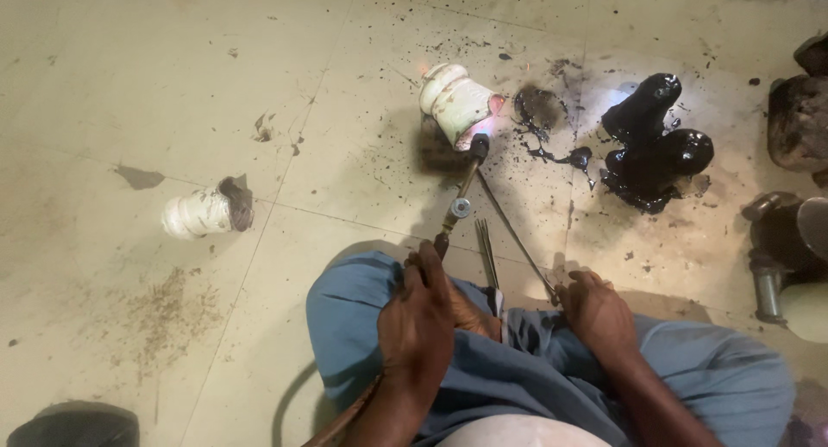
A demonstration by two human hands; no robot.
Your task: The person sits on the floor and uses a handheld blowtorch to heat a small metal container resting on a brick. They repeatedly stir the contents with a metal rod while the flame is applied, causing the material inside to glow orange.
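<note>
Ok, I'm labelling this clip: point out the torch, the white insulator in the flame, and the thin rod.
torch (pixel 457 207), head view, on its metal tube.
white insulator (pixel 455 103), head view, on its ribbed side.
thin rod (pixel 516 236), head view, midway along its shaft.

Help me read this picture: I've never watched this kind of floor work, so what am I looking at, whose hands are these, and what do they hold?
This is one view from a camera on the person's head, looking down at their knees and a tiled floor. The left hand grips a gas torch whose flame plays on a white ceramic piece lying on its side. The right hand holds a thin metal rod reaching toward it. A second white piece lies farther left; black tar-like lumps and spatter sit to the right.
</note>
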